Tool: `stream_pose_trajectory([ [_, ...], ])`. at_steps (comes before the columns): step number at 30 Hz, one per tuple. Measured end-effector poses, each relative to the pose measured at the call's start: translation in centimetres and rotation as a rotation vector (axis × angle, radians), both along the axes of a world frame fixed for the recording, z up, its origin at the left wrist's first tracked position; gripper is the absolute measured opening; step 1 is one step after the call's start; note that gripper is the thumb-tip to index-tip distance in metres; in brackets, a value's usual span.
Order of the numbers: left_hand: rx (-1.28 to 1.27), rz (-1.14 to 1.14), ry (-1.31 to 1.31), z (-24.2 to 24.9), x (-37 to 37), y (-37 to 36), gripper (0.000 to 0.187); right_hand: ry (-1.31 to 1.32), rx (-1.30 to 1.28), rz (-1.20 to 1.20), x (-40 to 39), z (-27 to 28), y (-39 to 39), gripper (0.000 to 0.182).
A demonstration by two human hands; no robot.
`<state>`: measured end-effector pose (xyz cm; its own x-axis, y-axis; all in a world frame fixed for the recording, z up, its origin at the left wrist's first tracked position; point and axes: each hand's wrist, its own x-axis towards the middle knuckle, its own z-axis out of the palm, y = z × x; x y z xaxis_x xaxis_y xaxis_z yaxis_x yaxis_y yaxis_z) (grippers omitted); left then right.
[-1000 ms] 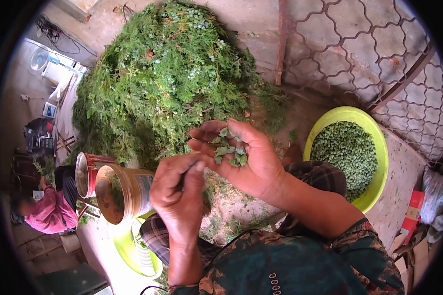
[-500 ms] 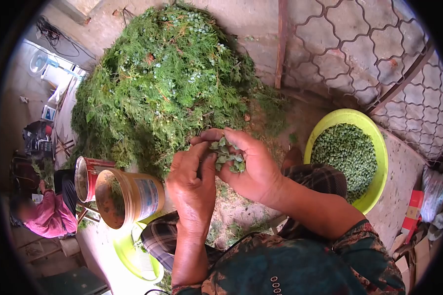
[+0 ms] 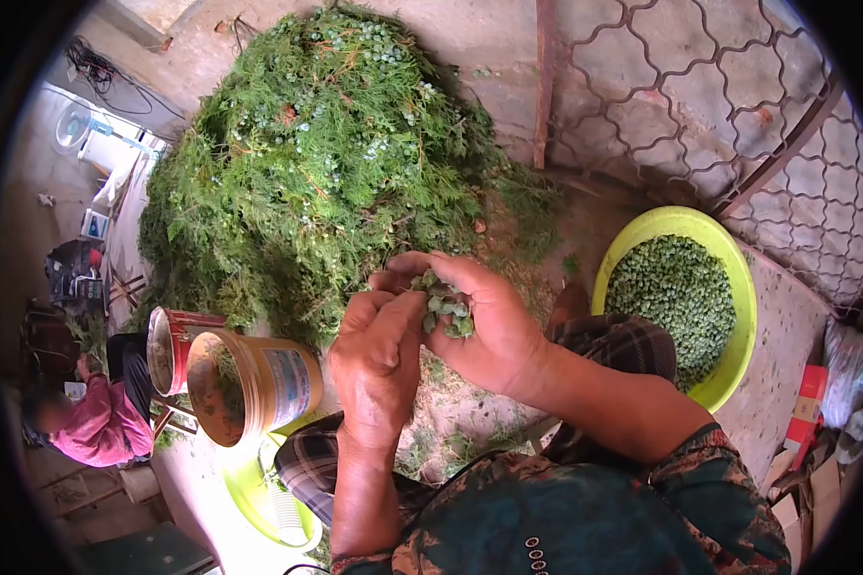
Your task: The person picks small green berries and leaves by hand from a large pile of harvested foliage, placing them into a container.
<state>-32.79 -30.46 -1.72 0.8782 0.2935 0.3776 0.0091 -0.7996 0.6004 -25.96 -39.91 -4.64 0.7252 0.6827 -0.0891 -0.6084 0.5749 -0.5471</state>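
Note:
In the middle of the head view, my right hand [image 3: 494,331] is cupped round a small cluster of green seed cones [image 3: 446,311], which show in its palm. My left hand [image 3: 379,345] presses up against it from the left, thumb and fingers drawn together at the edge of the cones. What the left fingertips pinch is hidden. Just beyond both hands rises a big heap of green conifer branches [image 3: 316,153] dotted with pale cones.
A yellow-green basin [image 3: 746,316] full of green cones stands at right. At left are a tan bucket [image 3: 278,383], a red bucket [image 3: 177,335] and another lime basin [image 3: 249,503]. A person in pink [image 3: 105,422] sits far left. Wire mesh [image 3: 681,86] leans upper right.
My left thumb and fingers have closed together, and the gap between them is gone. My right hand stays cupped in nearly the same place, with the cones shifted slightly in its palm.

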Motion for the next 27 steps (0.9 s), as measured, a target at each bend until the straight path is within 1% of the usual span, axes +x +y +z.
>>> stream_pose_trajectory([
  [2,-0.017,0.028,0.008,-0.1,0.3,0.1,0.015,0.27,0.197,0.105,0.4,0.0,0.0,0.025],
  [3,0.011,0.019,-0.05,-0.3,0.5,0.3,0.013,0.27,0.197,0.103,0.5,0.0,0.0,0.025],
  [4,0.038,0.009,-0.108,-0.5,0.6,0.4,0.011,0.336,0.228,0.115,0.6,0.0,0.0,0.025],
  [5,0.037,0.007,-0.108,-0.8,0.5,0.4,0.011,0.401,0.258,0.126,0.7,0.1,-0.1,0.024],
  [6,-0.192,0.037,-0.108,-1.0,0.3,0.3,0.009,0.401,0.258,0.124,0.8,0.3,-0.3,0.024],
  [7,-0.421,0.067,-0.107,-1.1,0.2,0.4,0.008,0.467,0.23,0.144,0.9,0.5,-0.5,0.023],
  [8,-0.525,0.054,-0.122,-1.3,0.3,0.5,0.006,0.532,0.204,0.167,0.9,0.6,-0.6,0.021],
  [11,-0.549,0.085,-0.094,-0.8,0.2,0.4,0.008,0.548,0.227,0.145,0.7,-0.2,-0.1,0.018],
  [12,-0.55,0.085,-0.093,-0.5,0.1,0.3,0.008,0.549,0.226,0.144,0.6,-0.3,0.0,0.018],
  [14,-0.575,0.116,-0.067,0.0,0.0,-0.1,0.007,0.525,0.107,0.107,0.3,-0.3,0.0,0.027],
  [15,-0.578,0.115,-0.069,0.1,-0.1,-0.2,0.007,0.523,0.104,0.105,0.3,-0.1,0.0,0.027],
  [17,-0.634,0.135,-0.072,0.3,-0.2,-0.2,0.006,0.424,0.065,0.107,0.3,0.4,0.0,0.019],
  [18,-0.633,0.135,-0.076,0.6,-0.3,-0.2,0.006,0.42,0.066,0.108,0.3,0.4,-0.1,0.019],
  [20,-0.858,0.132,-0.066,1.3,-0.5,-0.3,0.006,0.318,0.046,0.198,0.4,0.3,-0.2,0.02],
  [21,-0.855,0.132,-0.075,1.5,-0.7,-0.2,0.006,0.311,0.049,0.203,0.4,0.4,-0.3,0.02],
  [23,-0.912,0.114,-0.005,1.7,-1.1,0.1,0.006,0.17,0.022,0.269,0.2,0.4,-0.4,0.021],
  [24,-0.911,0.113,-0.007,1.7,-1.4,0.3,0.006,0.149,0.025,0.3,0.1,0.3,-0.2,0.02],
  [26,-1.097,0.075,0.09,1.5,-1.9,0.9,0.009,0.147,-0.002,0.296,0.3,0.1,-0.2,0.019],
  [27,-1.1,0.074,0.092,1.4,-2.2,1.3,0.009,0.149,-0.033,0.293,0.5,0.0,-0.3,0.017],
])
